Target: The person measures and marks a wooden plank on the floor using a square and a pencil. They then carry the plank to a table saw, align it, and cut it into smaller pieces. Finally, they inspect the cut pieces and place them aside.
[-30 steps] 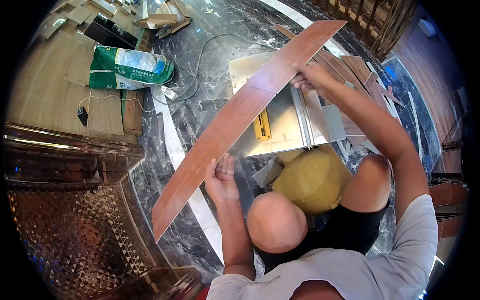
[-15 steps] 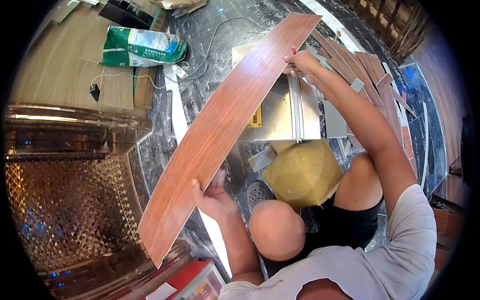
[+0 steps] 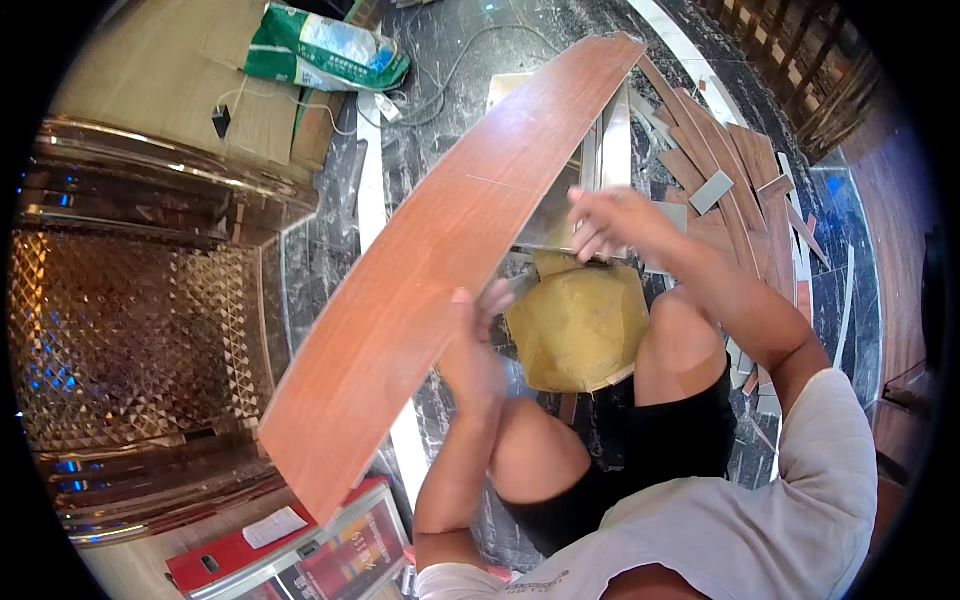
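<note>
The long reddish-brown plank (image 3: 450, 270) runs diagonally from about seven o'clock to one o'clock, its upper end over the small table saw (image 3: 590, 160) on the dark marble floor (image 3: 330, 260). The left hand (image 3: 470, 350) grips its right edge near the middle, fingers wrapped around it. The right hand (image 3: 610, 225) hovers at the plank's three o'clock side over the saw, fingers loosely curled; I cannot tell whether it touches the plank or holds anything.

With one firm grip on so long a board, the low end could likely sag, twist, and knock the red box (image 3: 290, 550) at six o'clock. The right hand close to the saw looks like the graver risk. The yellow bag (image 3: 580, 325) sits just against the knees, and cut offcuts (image 3: 730, 180) litter the floor at two o'clock, so footing may slip. A cable (image 3: 450, 70) trails toward the green-and-white sack (image 3: 320, 50).
</note>
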A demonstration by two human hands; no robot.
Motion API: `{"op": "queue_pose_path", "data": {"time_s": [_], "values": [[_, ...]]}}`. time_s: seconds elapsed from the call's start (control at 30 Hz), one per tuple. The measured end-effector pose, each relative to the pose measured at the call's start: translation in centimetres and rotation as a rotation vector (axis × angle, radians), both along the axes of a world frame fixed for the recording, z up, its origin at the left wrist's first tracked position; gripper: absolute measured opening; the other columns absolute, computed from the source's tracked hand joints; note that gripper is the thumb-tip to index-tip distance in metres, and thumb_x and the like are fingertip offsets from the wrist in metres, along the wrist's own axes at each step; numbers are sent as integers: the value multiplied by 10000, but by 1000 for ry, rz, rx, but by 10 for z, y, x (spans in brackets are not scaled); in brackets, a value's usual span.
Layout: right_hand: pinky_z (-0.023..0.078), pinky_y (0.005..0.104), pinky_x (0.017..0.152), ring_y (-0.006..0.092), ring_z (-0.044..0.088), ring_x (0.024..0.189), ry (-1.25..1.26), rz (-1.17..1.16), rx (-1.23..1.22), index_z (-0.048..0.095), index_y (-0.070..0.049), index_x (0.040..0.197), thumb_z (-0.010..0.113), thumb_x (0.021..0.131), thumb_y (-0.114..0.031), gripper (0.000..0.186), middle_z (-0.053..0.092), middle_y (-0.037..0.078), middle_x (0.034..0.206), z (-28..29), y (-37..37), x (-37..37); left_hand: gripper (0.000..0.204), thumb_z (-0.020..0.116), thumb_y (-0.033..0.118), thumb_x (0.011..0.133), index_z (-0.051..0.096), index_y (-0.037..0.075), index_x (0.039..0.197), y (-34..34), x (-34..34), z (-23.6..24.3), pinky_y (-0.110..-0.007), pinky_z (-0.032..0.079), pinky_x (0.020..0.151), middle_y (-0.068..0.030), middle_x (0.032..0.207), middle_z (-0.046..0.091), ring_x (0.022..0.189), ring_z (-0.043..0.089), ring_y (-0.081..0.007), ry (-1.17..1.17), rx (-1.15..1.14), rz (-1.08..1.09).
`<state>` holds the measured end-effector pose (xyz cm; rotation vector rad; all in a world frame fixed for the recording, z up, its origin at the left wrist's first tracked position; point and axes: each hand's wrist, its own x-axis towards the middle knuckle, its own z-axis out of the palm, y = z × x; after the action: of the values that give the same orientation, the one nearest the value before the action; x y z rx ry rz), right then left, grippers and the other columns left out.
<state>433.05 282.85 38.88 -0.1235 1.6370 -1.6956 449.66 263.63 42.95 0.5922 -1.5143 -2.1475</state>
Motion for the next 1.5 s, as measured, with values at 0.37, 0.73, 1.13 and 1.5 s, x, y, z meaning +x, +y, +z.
{"op": "queue_pose_path", "data": {"time_s": [0.37, 0.73, 1.13, 1.5], "values": [[563, 358, 804, 202, 689, 881, -87, -523, -192, 637, 22, 1061, 657, 951, -167, 220, 704, 124, 990, -13, -24, 54, 624, 608, 287, 1012, 378, -44, 1490, -57, 60, -45, -421, 506, 1023, -182, 1329, 578, 1193, 603, -275, 47, 625, -670], [561, 333, 681, 159, 681, 730, 152, -644, 74, 650, 41, 1088, 594, 984, -171, 243, 715, 103, 929, -20, 9, 43, 535, 551, 21, 966, 403, -53, 1475, -45, 66, -7, -323, 478, 1013, -167, 1324, 615, 1155, 629, -202, -245, 152, -772], [410, 333, 555, 111, 504, 592, 309, -593, 148, 618, -4, 790, 650, 925, -196, 236, 565, 12, 671, -86, -56, 15, 679, 530, 78, 981, 224, -62, 1571, -138, 61, -21, -331, 369, 1128, -220, 1540, 420, 1386, 464, -235, -313, -189, -733], [508, 314, 607, 155, 630, 728, 291, -390, -2, 579, 84, 1100, 647, 907, -141, 304, 674, 131, 920, -80, -90, 23, 560, 497, 44, 1021, 332, -10, 1553, -178, 58, -37, -330, 378, 1133, -189, 1538, 445, 1387, 468, -233, -524, -305, -574]]}}
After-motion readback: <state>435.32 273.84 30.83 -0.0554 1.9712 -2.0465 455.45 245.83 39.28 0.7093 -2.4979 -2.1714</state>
